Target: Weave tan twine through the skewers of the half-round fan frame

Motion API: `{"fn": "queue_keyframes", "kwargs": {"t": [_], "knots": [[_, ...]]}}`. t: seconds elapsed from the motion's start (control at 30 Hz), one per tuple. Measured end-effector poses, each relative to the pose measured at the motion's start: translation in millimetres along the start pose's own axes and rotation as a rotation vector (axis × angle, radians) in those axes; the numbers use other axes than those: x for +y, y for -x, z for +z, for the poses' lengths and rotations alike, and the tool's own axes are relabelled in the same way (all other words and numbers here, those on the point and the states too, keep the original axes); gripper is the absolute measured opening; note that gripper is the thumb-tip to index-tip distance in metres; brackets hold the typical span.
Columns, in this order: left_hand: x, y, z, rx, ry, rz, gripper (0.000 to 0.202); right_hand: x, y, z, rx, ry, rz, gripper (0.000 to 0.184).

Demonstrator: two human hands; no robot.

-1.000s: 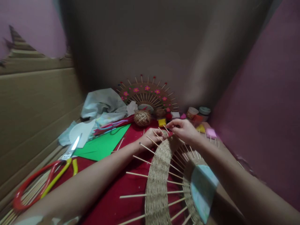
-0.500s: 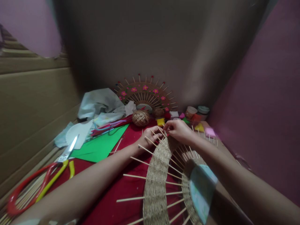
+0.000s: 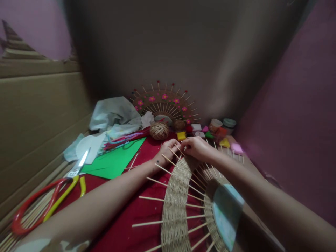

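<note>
A half-round woven fan (image 3: 175, 196) of tan twine on thin wooden sticks stands in front of me, with a second woven band round a pale blue-green half-disc (image 3: 228, 213) at its centre. My left hand (image 3: 168, 152) is closed at the fan's far upper end, its fingers curled behind and among the stick ends. Right beside it, my right hand (image 3: 197, 147) pinches at the top edge of the outer woven band, fingertips almost touching the left ones. What lies between the right fingertips is too small to make out.
Large red-and-yellow-handled scissors (image 3: 54, 196) lie at left beside a green sheet (image 3: 112, 162). Farther back are a twine ball (image 3: 159, 130), a flower-decorated fan (image 3: 164, 98), small colourful packets (image 3: 181, 135) and lidded tubs (image 3: 229, 125). Cardboard (image 3: 42, 115) walls the left side.
My right hand has shifted slightly left and down, closer to my left fingers at the fan's edge. The whole view has moved a little; the fan stays in place.
</note>
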State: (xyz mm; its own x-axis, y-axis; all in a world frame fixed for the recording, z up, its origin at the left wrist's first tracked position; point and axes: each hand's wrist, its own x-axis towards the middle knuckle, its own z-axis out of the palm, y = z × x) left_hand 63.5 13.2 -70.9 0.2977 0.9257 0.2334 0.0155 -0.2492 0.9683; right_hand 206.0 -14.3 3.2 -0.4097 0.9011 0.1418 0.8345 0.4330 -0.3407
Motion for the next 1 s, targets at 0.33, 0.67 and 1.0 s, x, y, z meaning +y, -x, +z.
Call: {"fn": "queue_keyframes", "kwargs": {"t": [0.33, 0.67, 1.0], "knots": [[14.7, -1.5, -23.2, -0.084, -0.146, 0.103, 0.015, 0.8, 0.1, -10.8, 0.006, 0.033, -0.035, 0.017], [20.5, -11.9, -40.4, 0.110, 0.098, -0.098, 0.025, 2.3, -4.7, -11.0, 0.031, 0.077, -0.088, 0.015], [34.0, -2.1, -30.2, -0.493, 0.665, -0.566, 0.032, -4.4, -13.4, -22.9, -0.054, 0.091, -0.067, 0.014]]}}
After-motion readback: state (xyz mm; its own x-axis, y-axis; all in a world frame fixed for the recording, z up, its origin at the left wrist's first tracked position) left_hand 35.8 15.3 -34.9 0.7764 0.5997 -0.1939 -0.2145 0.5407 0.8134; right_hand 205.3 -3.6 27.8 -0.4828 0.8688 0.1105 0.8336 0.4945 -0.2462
